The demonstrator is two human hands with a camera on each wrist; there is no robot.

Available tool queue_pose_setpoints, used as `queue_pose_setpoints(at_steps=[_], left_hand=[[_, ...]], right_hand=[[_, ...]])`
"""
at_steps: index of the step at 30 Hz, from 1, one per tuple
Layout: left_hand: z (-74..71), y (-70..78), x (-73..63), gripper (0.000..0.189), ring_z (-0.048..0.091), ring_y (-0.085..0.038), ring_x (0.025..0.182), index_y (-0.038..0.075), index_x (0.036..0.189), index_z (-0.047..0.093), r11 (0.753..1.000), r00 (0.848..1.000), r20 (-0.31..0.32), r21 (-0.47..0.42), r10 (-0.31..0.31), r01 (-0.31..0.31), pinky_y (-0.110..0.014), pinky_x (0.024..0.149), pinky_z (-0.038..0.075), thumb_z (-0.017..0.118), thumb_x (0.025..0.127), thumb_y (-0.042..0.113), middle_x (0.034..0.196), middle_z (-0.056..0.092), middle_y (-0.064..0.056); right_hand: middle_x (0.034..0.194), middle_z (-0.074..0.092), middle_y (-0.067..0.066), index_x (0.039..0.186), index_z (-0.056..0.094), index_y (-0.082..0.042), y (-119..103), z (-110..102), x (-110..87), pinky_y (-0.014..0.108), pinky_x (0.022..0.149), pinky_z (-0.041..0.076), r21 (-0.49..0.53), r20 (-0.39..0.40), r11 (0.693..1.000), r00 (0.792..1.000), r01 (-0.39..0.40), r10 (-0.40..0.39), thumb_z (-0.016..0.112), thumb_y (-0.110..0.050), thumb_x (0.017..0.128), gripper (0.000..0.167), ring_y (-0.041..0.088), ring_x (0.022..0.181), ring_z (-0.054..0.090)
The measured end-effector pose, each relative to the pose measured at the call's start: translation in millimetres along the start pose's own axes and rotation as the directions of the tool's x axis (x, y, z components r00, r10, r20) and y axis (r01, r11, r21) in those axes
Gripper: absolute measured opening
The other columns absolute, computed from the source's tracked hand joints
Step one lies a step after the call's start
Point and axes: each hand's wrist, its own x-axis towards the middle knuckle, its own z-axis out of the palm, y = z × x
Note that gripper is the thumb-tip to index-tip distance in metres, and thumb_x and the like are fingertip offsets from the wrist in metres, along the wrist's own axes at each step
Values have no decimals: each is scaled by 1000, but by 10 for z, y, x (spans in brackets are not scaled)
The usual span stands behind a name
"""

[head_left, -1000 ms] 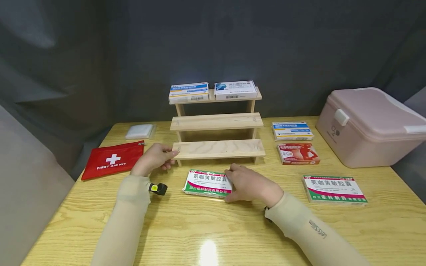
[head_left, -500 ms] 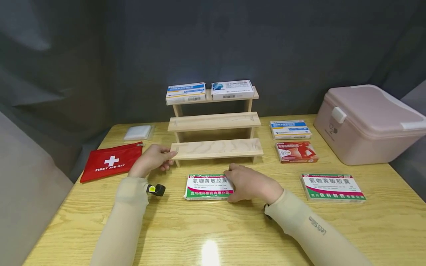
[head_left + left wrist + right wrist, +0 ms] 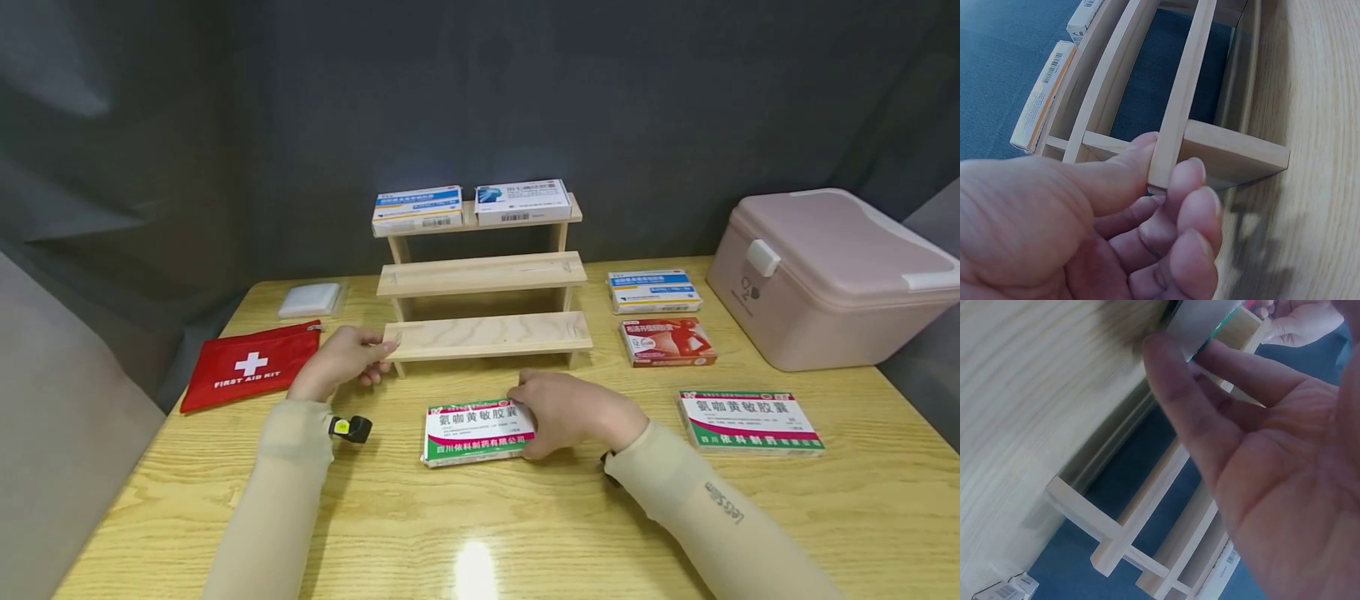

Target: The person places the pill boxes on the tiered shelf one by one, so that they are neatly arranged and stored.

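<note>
My left hand [image 3: 341, 360] pinches the left end of the lowest step of a three-tier wooden stand [image 3: 487, 335]. In the left wrist view the thumb [image 3: 1125, 172] lies on top of that step, with curled fingers under it. My right hand [image 3: 573, 412] grips the right end of a white, green and magenta medicine box [image 3: 476, 431], in front of the stand. Its thumb and fingers are at opposite long edges of the box. Whether the box touches the table cannot be told. Two medicine boxes, one blue and white [image 3: 418, 210] and one white [image 3: 522, 202], lie on the top step.
On the right lie a matching green and white box [image 3: 750, 422], a red box [image 3: 667, 342] and a blue and white box [image 3: 654, 292], near a pink lidded case [image 3: 832, 283]. A red first aid pouch [image 3: 251, 364] and a clear-wrapped white packet [image 3: 310, 300] lie left.
My right hand and the green and white box have shifted a little toward me and to the right, with the box turning slightly. My left hand stays at the stand.
</note>
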Motion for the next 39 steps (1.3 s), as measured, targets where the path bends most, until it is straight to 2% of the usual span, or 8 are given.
queue_pose_setpoints(at_steps=[6,11,14,19,25,35,39], left_hand=[[-14,-4,15,33,61,-18,65,-1,120,62,1000,1000,-19,24,2,-2,-28,61,52,63,99,24,87,66,-15],[-28,-4,0,32,61,-19,66,-1,119,63,1000,1000,-22,22,1,-1,-28,62,52,63,99,25,85,66,-14],[-39,0,-11,33,61,-20,66,0,119,63,1000,1000,-25,26,-4,4,-28,62,52,63,99,26,86,66,-14],[-58,-8,-13,34,62,-20,67,0,117,64,1000,1000,-27,31,-1,2,-29,63,53,64,98,28,86,66,-14],[-77,-23,5,35,61,-19,66,0,117,64,999,999,-35,38,10,-8,-29,62,53,64,98,29,87,67,-15],[-24,-55,66,31,62,-19,65,1,109,67,998,999,-22,46,39,-38,-29,62,53,65,98,30,88,68,-17],[-9,-53,51,31,61,-20,66,2,106,68,997,999,-22,64,39,-38,-29,62,52,64,98,32,90,68,-18]], right_hand=[[101,52,-1,127,62,-4,22,-68,-14,33,78,48,26,-6,1000,1000,8,-8,86,-32,69,69,14,84,50],[103,50,-2,133,60,-5,50,-147,-28,30,72,47,74,-68,997,998,20,-15,87,-29,70,72,14,82,50],[108,50,-1,136,57,-3,63,-216,-47,29,74,49,133,-116,990,993,46,-31,87,-25,71,75,17,88,54],[115,49,5,139,53,1,135,-344,-93,31,82,52,185,-230,976,971,112,-67,88,-21,71,80,19,95,58],[119,51,10,138,52,3,249,-488,-135,36,85,54,233,-351,963,935,138,-49,90,-16,69,81,20,97,60],[127,49,9,143,47,1,359,-767,-130,38,92,52,402,-446,903,894,153,47,88,-11,73,82,21,102,60],[124,50,8,145,46,-1,362,-949,-22,38,93,52,386,-467,915,881,119,83,88,-17,75,83,21,101,61]])
